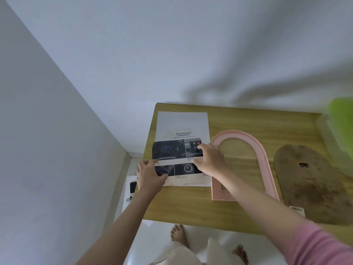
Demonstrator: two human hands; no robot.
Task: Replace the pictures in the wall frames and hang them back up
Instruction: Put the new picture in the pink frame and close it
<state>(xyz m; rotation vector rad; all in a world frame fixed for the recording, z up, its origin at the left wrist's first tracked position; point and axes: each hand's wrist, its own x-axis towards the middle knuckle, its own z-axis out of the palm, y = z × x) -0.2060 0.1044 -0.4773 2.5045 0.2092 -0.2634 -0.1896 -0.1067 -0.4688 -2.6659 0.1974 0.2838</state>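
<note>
A printed sheet point(182, 123) with dark car-dashboard photos and the word "ADVANCED" lies flat at the left end of the wooden table point(191, 203). My left hand point(150, 175) pinches the sheet's left edge near its lower corner. Over the right side of the sheet, my right hand point(210, 159) has spread fingers that touch the paper. Beside the sheet lies an empty pink arch-shaped frame point(262, 155), with the table showing through it. Its brown arch-shaped backing board point(313, 184), with a small metal hanger and a barcode label, lies to the right.
White walls meet in a corner behind the table. A green object point(342, 134) sits blurred at the table's far right. A white sheet with a dark device point(131, 188) lies on the floor left of the table. My bare feet point(178, 235) stand on the white floor in front.
</note>
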